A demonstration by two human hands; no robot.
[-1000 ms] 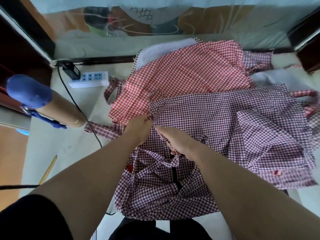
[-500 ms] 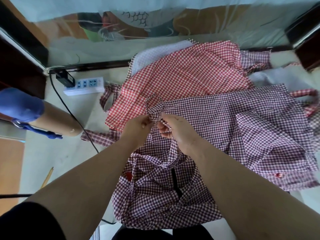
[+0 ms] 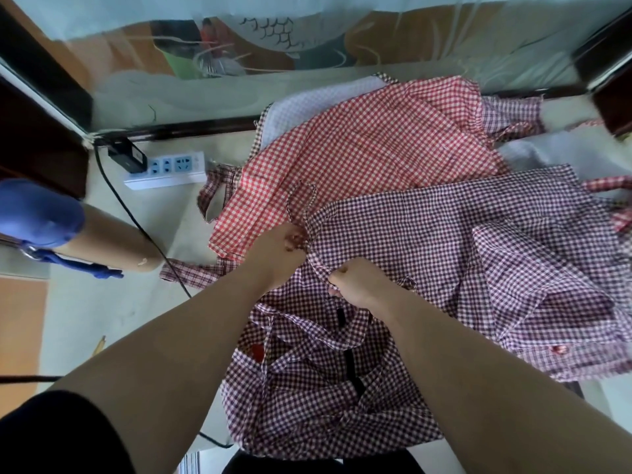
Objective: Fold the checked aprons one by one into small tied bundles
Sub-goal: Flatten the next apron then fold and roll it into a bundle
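Head view: a purple checked apron (image 3: 444,254) is seen spread over a pale desk (image 3: 102,302), and it serves as the landmark here. Its near portion is bunched and hangs over the desk's front edge toward the person. The left hand (image 3: 280,248) is clenched on the apron's far left corner, where a thin strap loop (image 3: 301,203) rises just beyond the knuckles. The right hand (image 3: 355,282) is closed on a fold of the same apron's left edge, just nearer than the left hand and close beside it. A red checked apron (image 3: 359,159) is laid beyond the purple one and partly tucked under its far edge. A white power strip (image 3: 167,169) with a black plug is seen well to the left of the purple apron, and a black cable (image 3: 136,220) is run from it toward the near side. A blue-capped cylinder (image 3: 68,234) is lying farther left.
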